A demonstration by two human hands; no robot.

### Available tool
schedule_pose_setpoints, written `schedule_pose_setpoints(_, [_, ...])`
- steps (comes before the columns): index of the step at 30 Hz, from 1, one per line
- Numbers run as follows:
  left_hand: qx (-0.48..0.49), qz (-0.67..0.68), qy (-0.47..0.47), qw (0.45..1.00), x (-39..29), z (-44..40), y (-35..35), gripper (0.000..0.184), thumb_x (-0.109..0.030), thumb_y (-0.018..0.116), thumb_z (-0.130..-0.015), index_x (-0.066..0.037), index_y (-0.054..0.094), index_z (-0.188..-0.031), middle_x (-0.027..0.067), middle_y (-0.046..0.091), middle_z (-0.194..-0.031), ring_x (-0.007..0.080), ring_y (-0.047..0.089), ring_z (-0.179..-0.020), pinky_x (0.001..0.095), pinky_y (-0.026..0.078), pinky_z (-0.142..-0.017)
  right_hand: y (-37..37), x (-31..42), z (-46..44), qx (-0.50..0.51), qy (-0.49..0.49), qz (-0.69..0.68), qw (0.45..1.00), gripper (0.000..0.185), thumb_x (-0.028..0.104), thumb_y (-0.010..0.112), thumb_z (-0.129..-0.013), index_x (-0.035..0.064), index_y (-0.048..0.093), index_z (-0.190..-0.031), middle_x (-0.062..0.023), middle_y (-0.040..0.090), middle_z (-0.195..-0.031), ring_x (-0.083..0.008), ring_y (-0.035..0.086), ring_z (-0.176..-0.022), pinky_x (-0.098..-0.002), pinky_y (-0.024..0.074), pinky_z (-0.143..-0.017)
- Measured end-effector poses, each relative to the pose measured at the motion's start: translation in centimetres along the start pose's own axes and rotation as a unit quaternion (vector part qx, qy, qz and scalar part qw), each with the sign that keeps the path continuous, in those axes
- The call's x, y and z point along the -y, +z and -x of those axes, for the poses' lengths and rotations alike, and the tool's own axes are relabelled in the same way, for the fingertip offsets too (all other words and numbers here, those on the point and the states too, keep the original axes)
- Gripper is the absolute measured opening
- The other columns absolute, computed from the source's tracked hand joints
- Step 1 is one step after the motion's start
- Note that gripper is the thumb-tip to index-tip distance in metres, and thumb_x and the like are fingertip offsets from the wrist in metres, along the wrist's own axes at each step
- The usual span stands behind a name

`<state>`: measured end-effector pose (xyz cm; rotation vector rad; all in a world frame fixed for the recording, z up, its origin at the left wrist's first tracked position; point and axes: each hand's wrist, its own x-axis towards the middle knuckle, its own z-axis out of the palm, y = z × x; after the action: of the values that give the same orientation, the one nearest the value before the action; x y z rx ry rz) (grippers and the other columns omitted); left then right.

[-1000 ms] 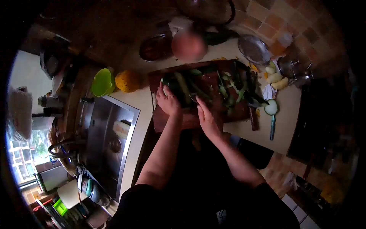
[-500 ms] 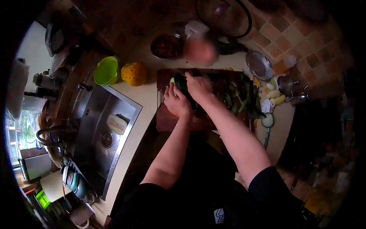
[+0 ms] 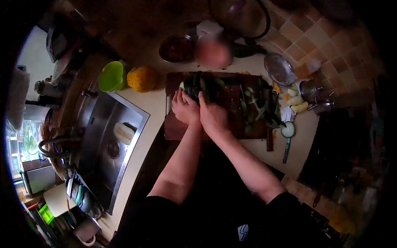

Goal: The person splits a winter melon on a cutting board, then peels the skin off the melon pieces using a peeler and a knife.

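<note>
A dark green gourd or squash (image 3: 192, 87) with a pale cut end lies on the left part of the brown cutting board (image 3: 175, 129). My left hand (image 3: 185, 108) is wrapped round its near left side. Close beside it, my right hand (image 3: 212, 115) has its fingers pressed together at the squash's right side; whatever it holds there is too dark to make out. Green peel strips (image 3: 260, 103) are scattered over the right part of the board. A dark knife handle (image 3: 269, 140) sticks out past the board's front edge.
At the left are a steel sink (image 3: 99, 169) with a pale piece (image 3: 124, 132) in it, a green bowl (image 3: 111, 76) and an orange pumpkin (image 3: 142, 79). Behind the board sits a dark bowl (image 3: 177, 48). A metal plate (image 3: 278, 69) and a blue-handled peeler or spoon (image 3: 286, 149) are at the right.
My right hand moved up over the far side of the squash, then came back down toward me beside it. My left hand stayed on the squash. The camera view has shifted.
</note>
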<state>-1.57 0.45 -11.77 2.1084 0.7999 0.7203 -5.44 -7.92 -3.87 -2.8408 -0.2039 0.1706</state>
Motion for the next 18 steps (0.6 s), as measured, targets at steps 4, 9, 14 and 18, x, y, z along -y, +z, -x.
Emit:
schedule_pose_setpoints(4, [0.046,0.073,-0.057,0.995,0.0,0.2,-0.1,0.034,-0.031,0.056,-0.104,-0.012,0.072,-0.127,0.0133,0.067,-0.13,0.0323,0.062,-0.121,0.043,0.048,-0.104,0.4,-0.3,1.8,0.007,0.013,0.04,0.999,0.062,0.014,0.053,-0.097,0.0165,0.039,-0.158,-0.0183,0.072,-0.086,-0.0346,0.072,-0.074,-0.0466,0.058,-0.062])
schedule_pose_setpoints(9, [0.205,0.17,-0.103,0.958,4.1,-5.0,2.1,0.055,-0.053,0.063,-0.095,-0.012,0.069,-0.131,0.0178,0.062,-0.137,0.0346,0.056,-0.13,0.0443,0.043,-0.111,1.3,-0.7,1.7,-0.029,0.003,0.018,0.999,0.065,0.012,0.056,-0.095,0.016,0.04,-0.157,-0.0168,0.07,-0.079,-0.0324,0.072,-0.069,-0.0443,0.0571,-0.058])
schedule_pose_setpoints(14, [0.263,-0.114,0.015,0.958,-1.2,-8.6,3.3,0.085,-0.079,0.066,-0.078,-0.016,0.066,-0.136,0.0199,0.052,-0.149,0.0373,0.048,-0.138,0.0506,0.039,-0.114,2.3,-0.8,2.0,-0.061,0.004,-0.014,0.998,0.065,0.009,0.06,-0.092,0.0157,0.044,-0.155,-0.0162,0.068,-0.074,-0.0322,0.07,-0.066,-0.0454,0.0554,-0.056])
schedule_pose_setpoints(18, [0.312,-0.189,0.018,0.931,-2.7,-8.1,2.5,0.081,-0.08,0.063,-0.08,-0.022,0.066,-0.136,0.0186,0.05,-0.15,0.0375,0.047,-0.139,0.052,0.039,-0.115,3.3,-0.8,3.2,-0.11,0.0,-0.003,0.994,0.064,0.008,0.061,-0.09,0.0147,0.046,-0.152,-0.0159,0.068,-0.074,-0.0314,0.07,-0.065,-0.0469,0.0547,-0.057])
